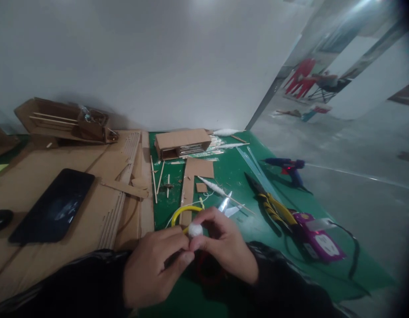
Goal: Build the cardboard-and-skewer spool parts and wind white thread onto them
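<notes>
A small rounded white bundle (195, 231), perhaps wound fibre seen end-on, is between my two hands. My right hand (229, 247) pinches it with thumb and bent fingers from the right. My left hand (158, 265) is closed, its fingertips meeting the bundle's left side; anything else inside that grip is hidden. Just beyond my fingers are the yellow handles (177, 214) of scissors, whose metal blades (225, 202) point away to the right. A white spindle-shaped bundle (212, 186) on a thin stick lies beyond the hands.
An open cardboard box (182, 143) holds sticks at the back. To the right lie yellow-black pliers (273, 207), a blue glue gun (292, 168) and a purple box (319, 238) with a cable. A dark tablet (53, 205) rests on cardboard (108, 172) at left.
</notes>
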Demonstrator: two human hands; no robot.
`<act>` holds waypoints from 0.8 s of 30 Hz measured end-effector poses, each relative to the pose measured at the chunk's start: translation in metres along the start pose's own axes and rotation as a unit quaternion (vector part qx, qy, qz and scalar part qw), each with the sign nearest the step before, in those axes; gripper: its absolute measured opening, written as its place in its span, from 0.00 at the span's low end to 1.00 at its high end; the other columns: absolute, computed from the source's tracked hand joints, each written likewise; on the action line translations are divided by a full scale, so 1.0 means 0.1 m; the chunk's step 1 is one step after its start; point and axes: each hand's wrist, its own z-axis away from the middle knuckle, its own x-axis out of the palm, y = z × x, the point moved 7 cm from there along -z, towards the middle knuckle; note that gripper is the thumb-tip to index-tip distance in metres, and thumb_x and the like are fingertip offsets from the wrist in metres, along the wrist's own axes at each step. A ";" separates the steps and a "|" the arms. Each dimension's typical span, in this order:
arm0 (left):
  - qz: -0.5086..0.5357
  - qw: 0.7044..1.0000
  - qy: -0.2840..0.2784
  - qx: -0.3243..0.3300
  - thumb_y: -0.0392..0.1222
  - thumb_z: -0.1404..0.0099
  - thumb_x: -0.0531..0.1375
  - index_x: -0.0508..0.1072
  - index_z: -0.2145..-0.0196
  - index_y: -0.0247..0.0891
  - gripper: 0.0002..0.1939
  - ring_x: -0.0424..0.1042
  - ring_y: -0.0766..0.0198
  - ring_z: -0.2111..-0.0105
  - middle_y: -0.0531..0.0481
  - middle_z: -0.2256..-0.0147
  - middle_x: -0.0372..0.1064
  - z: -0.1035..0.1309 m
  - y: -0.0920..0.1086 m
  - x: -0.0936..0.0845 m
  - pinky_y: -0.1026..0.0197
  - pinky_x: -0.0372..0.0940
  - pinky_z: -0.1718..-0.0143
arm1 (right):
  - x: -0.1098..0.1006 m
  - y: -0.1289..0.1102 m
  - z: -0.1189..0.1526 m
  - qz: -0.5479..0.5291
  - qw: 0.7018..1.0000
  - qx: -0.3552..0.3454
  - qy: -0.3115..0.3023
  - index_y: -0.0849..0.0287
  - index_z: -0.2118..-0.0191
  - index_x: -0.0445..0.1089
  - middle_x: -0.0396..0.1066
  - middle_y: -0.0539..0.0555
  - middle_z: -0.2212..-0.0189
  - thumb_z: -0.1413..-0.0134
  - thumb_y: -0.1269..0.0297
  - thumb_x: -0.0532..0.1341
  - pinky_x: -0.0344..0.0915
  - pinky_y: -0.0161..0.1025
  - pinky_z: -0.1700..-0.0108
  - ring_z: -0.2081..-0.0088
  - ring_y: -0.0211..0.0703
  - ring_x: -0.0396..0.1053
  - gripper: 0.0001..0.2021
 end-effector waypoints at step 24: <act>0.034 0.997 0.034 -0.055 0.44 0.30 0.51 0.67 0.68 0.40 0.11 0.66 0.65 0.70 0.54 0.71 0.65 -0.11 -0.13 -0.14 0.64 0.58 0.68 | 0.10 -0.05 0.13 0.014 0.994 -0.043 -0.099 0.55 0.60 0.73 0.74 0.50 0.70 0.62 0.59 0.74 0.69 0.35 0.63 0.69 0.38 0.72 0.21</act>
